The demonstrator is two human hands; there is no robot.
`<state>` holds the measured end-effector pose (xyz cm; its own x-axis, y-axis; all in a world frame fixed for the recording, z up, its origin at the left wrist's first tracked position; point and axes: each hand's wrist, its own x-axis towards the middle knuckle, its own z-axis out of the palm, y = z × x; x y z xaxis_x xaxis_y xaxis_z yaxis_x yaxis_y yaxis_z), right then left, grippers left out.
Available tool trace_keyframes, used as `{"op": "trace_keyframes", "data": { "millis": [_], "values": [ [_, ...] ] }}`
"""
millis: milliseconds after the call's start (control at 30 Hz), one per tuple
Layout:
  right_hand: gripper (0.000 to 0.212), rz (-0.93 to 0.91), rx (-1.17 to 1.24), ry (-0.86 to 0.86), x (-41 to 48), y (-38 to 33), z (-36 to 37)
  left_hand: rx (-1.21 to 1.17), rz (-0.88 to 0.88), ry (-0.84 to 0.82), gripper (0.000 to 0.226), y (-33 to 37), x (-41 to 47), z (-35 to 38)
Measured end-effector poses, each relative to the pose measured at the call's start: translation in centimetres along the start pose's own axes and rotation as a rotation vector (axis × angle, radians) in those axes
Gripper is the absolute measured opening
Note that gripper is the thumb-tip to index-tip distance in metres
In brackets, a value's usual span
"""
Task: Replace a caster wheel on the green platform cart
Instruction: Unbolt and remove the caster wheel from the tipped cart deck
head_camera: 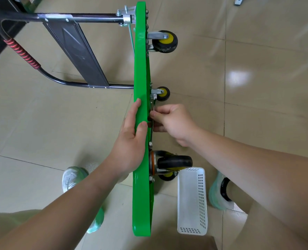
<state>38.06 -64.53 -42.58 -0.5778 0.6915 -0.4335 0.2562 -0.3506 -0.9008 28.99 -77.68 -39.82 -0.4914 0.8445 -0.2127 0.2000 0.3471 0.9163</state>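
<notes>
The green platform cart (142, 73) stands on its side edge on the tiled floor, its underside facing right. My left hand (131, 139) grips the upper edge of the platform, thumb on the underside. My right hand (171, 123) pinches a thin metal wrench (153, 107) held against the underside, reaching toward the small caster (162, 93). A large black swivel caster (173, 162) sits just below my hands. Another black and yellow caster (165, 41) is at the far end. A fourth wheel (167, 176) peeks out behind the large one.
The cart's black handle (63, 20) with red wrapped grip (22, 53) lies folded out to the left. A white perforated plastic basket (192, 201) stands on the floor right of the cart. My feet in light shoes (73, 177) flank the platform.
</notes>
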Motion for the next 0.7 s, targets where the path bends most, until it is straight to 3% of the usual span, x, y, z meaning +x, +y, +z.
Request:
{"op": "trace_keyframes", "data": {
  "millis": [267,700],
  "values": [
    [0.020,-0.288,-0.147,0.067,-7.0,1.0,0.1,-0.009,-0.016,0.010,0.057,-0.1,0.0,0.0],
    [0.021,-0.440,-0.127,0.119,-7.0,0.2,-0.9,-0.019,-0.025,0.008,0.056,0.2,-0.1,0.1]
  ]
}}
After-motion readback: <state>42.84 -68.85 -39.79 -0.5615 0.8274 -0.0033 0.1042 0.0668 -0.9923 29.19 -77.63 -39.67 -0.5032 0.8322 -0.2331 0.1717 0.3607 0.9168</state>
